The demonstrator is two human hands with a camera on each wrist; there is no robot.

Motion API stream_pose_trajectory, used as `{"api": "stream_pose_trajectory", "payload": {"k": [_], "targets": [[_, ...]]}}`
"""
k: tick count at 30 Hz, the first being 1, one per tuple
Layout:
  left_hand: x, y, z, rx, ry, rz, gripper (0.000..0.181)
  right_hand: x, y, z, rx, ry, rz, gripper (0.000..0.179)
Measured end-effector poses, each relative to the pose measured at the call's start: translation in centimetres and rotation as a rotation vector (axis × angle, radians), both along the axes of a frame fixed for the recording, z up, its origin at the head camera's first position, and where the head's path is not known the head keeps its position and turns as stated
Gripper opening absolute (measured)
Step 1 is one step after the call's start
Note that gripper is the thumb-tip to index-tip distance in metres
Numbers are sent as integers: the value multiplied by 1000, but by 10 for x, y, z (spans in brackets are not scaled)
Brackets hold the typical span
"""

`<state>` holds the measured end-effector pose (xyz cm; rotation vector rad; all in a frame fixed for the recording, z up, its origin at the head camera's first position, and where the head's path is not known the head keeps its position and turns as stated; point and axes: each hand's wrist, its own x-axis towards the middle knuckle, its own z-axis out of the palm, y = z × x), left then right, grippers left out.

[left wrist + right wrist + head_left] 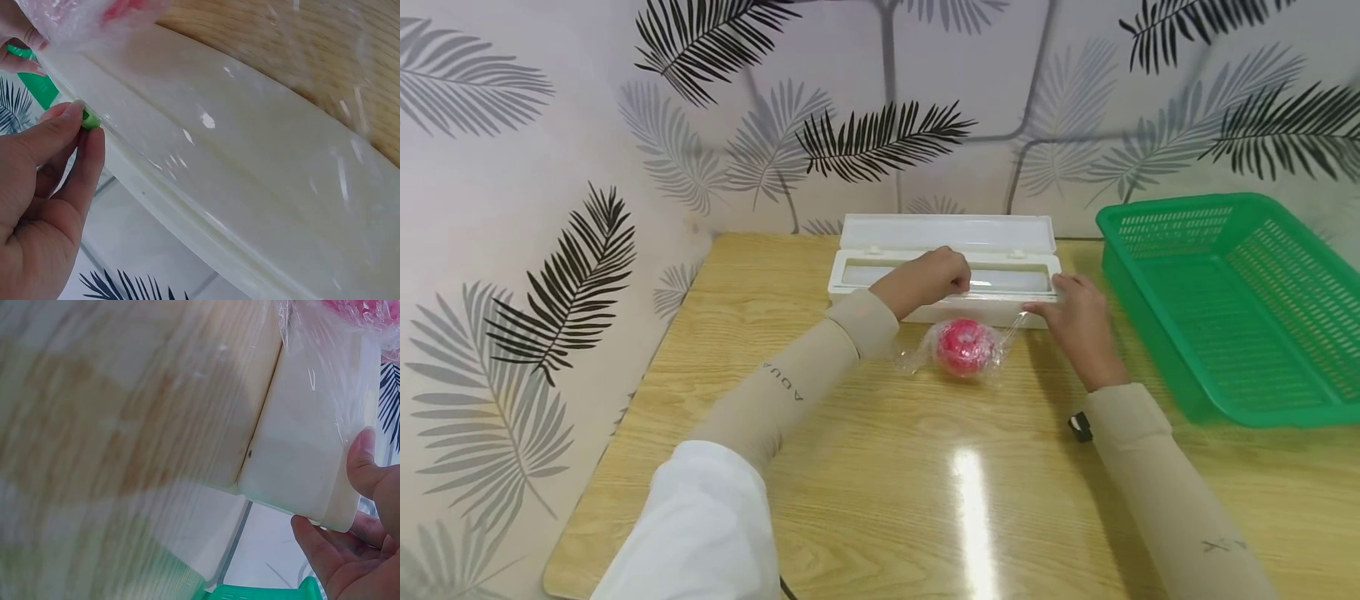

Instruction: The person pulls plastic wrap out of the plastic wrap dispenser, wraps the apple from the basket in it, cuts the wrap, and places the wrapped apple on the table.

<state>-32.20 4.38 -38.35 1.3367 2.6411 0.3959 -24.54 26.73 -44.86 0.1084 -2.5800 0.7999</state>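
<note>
A white cling film dispenser lies along the back of the table, its lid raised. My left hand is over its front edge; thumb and fingers pinch a small green slider on the edge. At the right end, my right hand grips the dispenser, thumb on the front and fingers curled round the end. Just before the box sits a round pink object wrapped in clear cling film. Film stretches from it up to the dispenser's edge. Its exact kind is blurred by the film.
A green plastic basket stands on the right, close to my right hand. Behind the wooden table rises a wall with a leaf pattern. A dark strap piece shows at the right wrist.
</note>
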Motion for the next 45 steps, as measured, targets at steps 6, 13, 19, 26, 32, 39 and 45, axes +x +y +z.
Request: {"api": "stream_pose_trajectory", "payload": {"k": [6,13,19,26,32,39,45], "targets": [[-3,-13,1,-36,-19,31,14,0,0,0,-7,5,1,56],[-3,-29,3,-18,-25,26,16,1,0,-1,-3,12,16,54],[-4,-55,0,-26,-29,73,16,2,-3,-1,-16,7,9,57],[-5,-87,-4,-16,-14,137,21,2,-3,0,10,-7,5,57],[-6,-108,-5,24,22,131,13,1,-4,-1,21,3,5,56],[-4,-128,-2,35,51,107,32,1,-5,-1,14,-24,4,57],[-1,-155,-2,22,43,160,16,0,-7,-2,7,-11,-1,56]]}}
